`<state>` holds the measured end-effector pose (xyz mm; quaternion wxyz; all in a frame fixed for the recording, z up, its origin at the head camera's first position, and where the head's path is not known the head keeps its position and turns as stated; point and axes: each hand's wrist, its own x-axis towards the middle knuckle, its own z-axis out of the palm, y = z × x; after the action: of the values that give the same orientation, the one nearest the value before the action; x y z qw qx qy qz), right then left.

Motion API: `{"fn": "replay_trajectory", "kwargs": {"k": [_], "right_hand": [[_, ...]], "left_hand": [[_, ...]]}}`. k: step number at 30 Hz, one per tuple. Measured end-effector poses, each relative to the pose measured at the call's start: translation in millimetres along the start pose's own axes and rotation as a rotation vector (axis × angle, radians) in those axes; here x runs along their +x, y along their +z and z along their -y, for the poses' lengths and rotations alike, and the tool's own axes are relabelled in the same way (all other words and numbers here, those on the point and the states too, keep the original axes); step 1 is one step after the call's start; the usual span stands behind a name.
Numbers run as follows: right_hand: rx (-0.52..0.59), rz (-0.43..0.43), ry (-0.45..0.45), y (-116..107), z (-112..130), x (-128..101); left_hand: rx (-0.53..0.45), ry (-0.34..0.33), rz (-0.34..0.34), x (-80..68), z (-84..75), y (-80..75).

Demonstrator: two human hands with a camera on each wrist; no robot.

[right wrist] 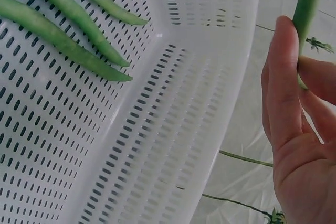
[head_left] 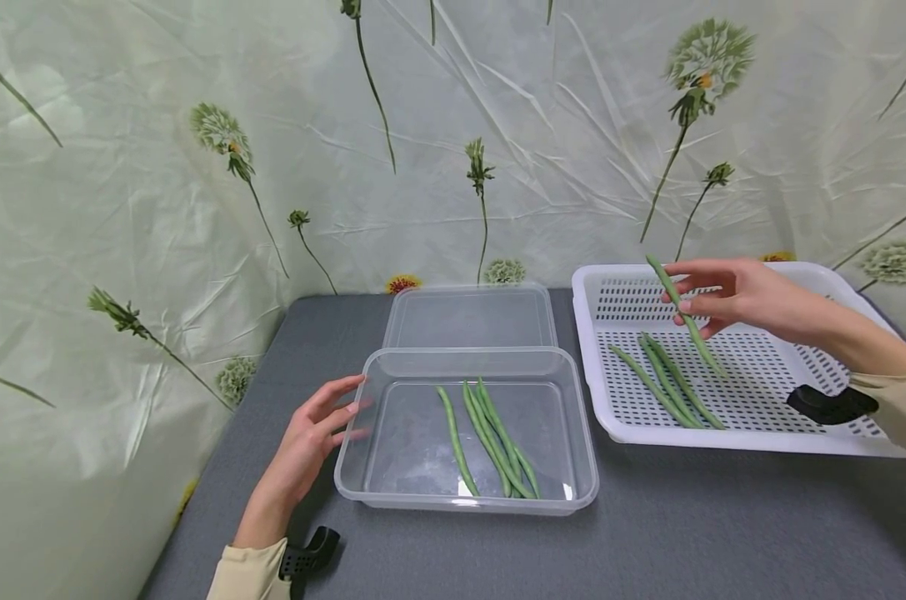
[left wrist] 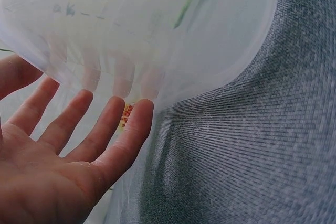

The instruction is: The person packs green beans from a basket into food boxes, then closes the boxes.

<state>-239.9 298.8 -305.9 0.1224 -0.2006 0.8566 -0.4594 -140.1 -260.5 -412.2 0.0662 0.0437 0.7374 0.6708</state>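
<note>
My right hand [head_left: 703, 296] pinches one long green bean [head_left: 685, 317] and holds it above the white perforated tray [head_left: 595, 367]; the right wrist view shows the bean [right wrist: 308, 3] between thumb and fingers. More green beans [head_left: 666, 383] lie in the tray, also visible as beans [right wrist: 63, 30] on its holed floor. A clear plastic container [head_left: 392, 467] in the middle holds several green beans [head_left: 490, 437]. My left hand [head_left: 317, 425] is open, its straight fingers [left wrist: 126, 135] against the container's left wall [left wrist: 173, 51].
A clear lid [head_left: 468, 317] lies behind the container. The grey table [head_left: 648, 542] has bare surface in front. A floral backdrop [head_left: 160, 208] hangs close behind and to the left. Black wrist mounts [head_left: 306, 554] sit on my sleeves.
</note>
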Motion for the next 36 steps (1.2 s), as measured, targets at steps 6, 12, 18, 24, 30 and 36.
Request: {"fn": "replay_trajectory", "kwargs": {"k": [6, 12, 18, 24, 30, 36], "right_hand": [[0.036, -0.029, -0.036, 2, 3, -9], [0.080, -0.080, -0.075, 14, 13, -19], [0.079, -0.156, -0.110, 31, 23, -30], [0.081, -0.264, -0.095, 51, 34, -35], [0.140, -0.322, -0.119, 73, 46, -38], [0.136, -0.345, -0.144, 92, 57, -38]], "left_hand": [[-0.008, 0.008, 0.002, -0.1, -0.2, 0.7], [-0.007, 0.005, 0.001, -1.0, 0.1, 0.1], [-0.019, 0.001, 0.004, -1.1, -0.2, 0.2], [-0.016, 0.008, 0.006, -0.2, -1.2, 0.3], [-0.015, 0.009, 0.003, -0.1, -1.0, -0.3], [-0.015, 0.005, 0.005, -0.5, -1.0, 0.2]]}}
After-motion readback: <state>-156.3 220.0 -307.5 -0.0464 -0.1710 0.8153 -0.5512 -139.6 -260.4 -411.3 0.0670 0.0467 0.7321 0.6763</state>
